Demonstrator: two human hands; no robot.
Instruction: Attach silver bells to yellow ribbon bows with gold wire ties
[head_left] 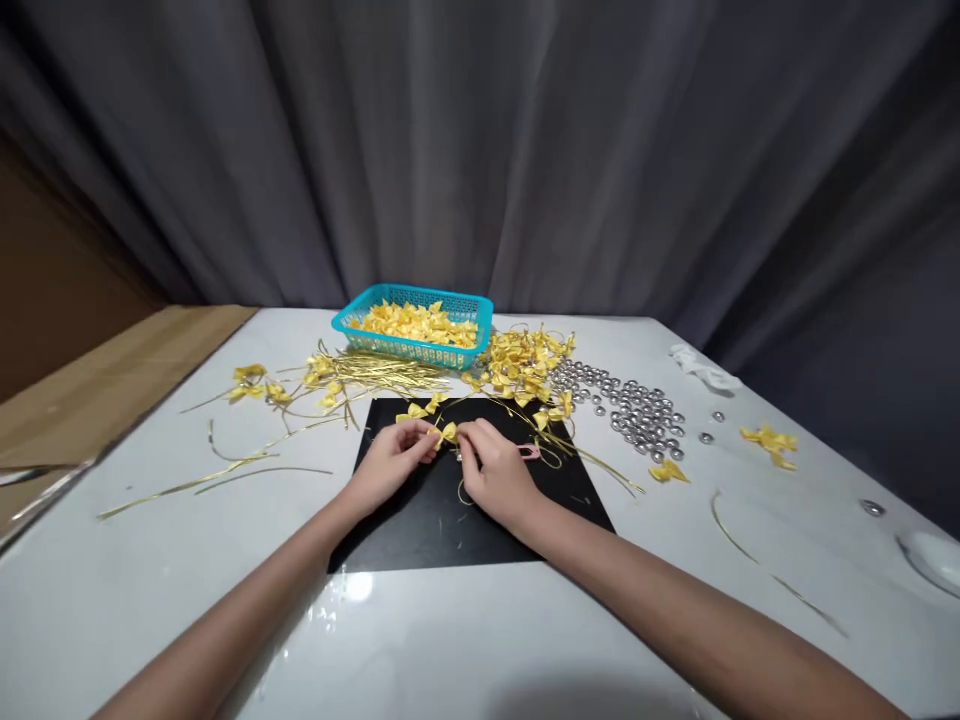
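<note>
There are one basket (420,350), one mat (420,525), dozens of bows (449,432) and beads (651,420).

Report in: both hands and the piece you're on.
Left hand and right hand: fingers pinching a yellow bow between them, over the black mat. Pink-handled tool close beside right hand. Gold cords around.

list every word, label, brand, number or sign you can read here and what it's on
No text can be read anywhere in view.
Black mat: a tiny pale mark near its right edge, too small to read or to tell if it is lettering.
Blue basket and yellow bow between the hands: no lettering that I can make out.
</note>
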